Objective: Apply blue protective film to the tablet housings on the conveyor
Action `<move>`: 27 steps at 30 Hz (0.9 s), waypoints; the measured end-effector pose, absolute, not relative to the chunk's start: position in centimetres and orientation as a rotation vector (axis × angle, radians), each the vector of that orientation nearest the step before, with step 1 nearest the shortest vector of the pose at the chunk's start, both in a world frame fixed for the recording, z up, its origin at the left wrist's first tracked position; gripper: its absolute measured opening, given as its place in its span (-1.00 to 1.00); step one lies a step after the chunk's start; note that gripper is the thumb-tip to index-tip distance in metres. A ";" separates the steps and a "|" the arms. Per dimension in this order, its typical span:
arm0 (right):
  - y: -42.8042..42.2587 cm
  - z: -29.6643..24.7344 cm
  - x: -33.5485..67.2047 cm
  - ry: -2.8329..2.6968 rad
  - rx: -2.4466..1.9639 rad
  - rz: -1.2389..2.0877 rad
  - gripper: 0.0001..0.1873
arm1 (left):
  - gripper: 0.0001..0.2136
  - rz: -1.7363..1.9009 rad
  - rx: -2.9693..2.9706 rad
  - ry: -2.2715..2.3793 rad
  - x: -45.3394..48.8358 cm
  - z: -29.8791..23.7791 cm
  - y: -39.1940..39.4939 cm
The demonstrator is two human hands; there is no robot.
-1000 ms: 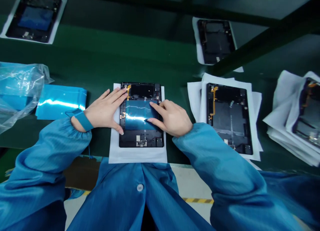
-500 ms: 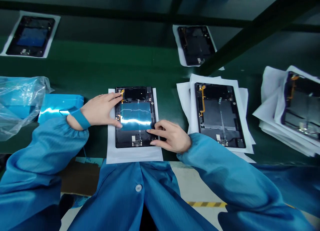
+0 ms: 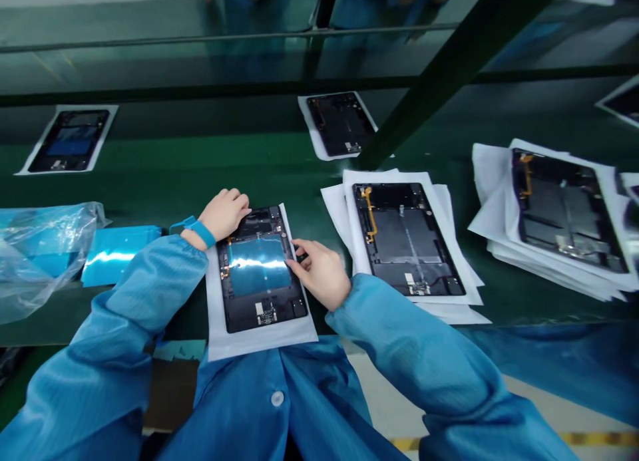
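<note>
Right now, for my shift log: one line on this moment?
left hand: on far-left corner of tablet frame | right hand: fingers at its right edge | blue film: on frame | white sheet: under frame

An open tablet (image 3: 262,271) lies on a sheet (image 3: 259,344) at the near edge of the surface (image 3: 200,175). Left of it lie film pieces (image 3: 117,255), then a bag (image 3: 40,255); right, a second tablet (image 3: 407,238) on stacked sheets (image 3: 449,308).

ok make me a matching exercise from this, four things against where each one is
1 left hand
2 right hand
3 clear bag
4 blue film stack

A just right of the clear bag
B at the right edge of the filmed tablet
C at the left end of the bench
D on the filmed tablet's far left corner

Pairs: 1-D, 2-B, 3-C, 4-A
</note>
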State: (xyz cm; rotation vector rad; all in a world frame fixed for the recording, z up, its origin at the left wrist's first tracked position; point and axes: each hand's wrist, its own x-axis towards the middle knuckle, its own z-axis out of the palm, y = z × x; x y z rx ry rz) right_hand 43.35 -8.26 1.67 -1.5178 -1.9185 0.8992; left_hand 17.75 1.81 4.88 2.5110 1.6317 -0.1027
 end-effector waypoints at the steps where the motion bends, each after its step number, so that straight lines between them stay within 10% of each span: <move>1: -8.3 1.6 43.3 -1.910 -1.515 0.897 -0.64 | -0.75 -0.091 2.501 1.637 17.6 4.9 1.7; 15: -9.1 2.2 43.8 -1.852 -1.413 0.997 -0.61 | -0.73 0.156 2.152 1.575 14.5 9.2 0.0; 27: 7.6 5.1 36.6 -1.955 -1.523 0.833 -0.66 | -0.69 1.365 2.098 2.051 10.8 10.5 -3.7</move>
